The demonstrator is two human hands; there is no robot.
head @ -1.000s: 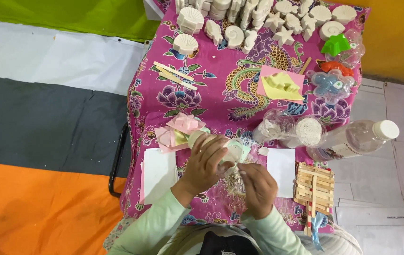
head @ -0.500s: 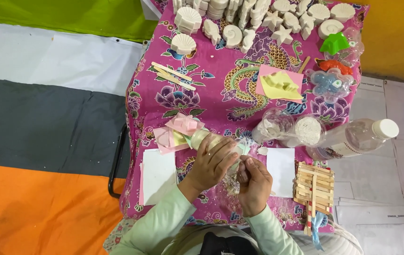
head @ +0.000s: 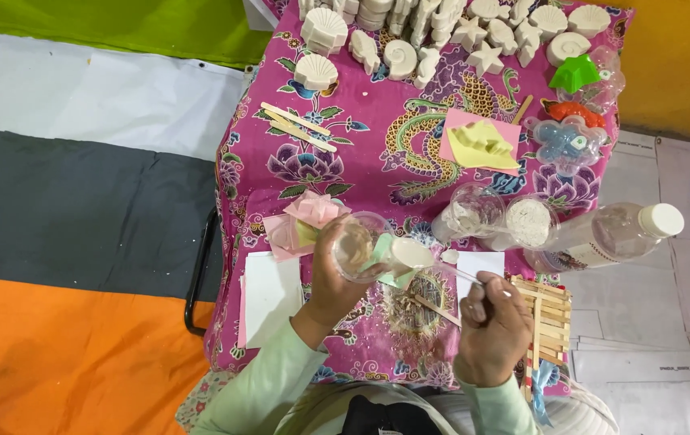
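Pink paper bow (head: 308,219): lies on the magenta patterned cloth (head: 377,153), just left of the left hand.
Left hand (head: 335,278): fingers wrapped around a clear plastic cup (head: 358,246), tipped on its side above the cloth.
Green mould (head: 397,259): lies just right of the cup's mouth, holding white paste.
Right hand (head: 492,326): fingers pinched on a thin stick (head: 456,274) (its tip points toward the mould).
Craft-stick frame (head: 550,322): rests touching the hand's right side.
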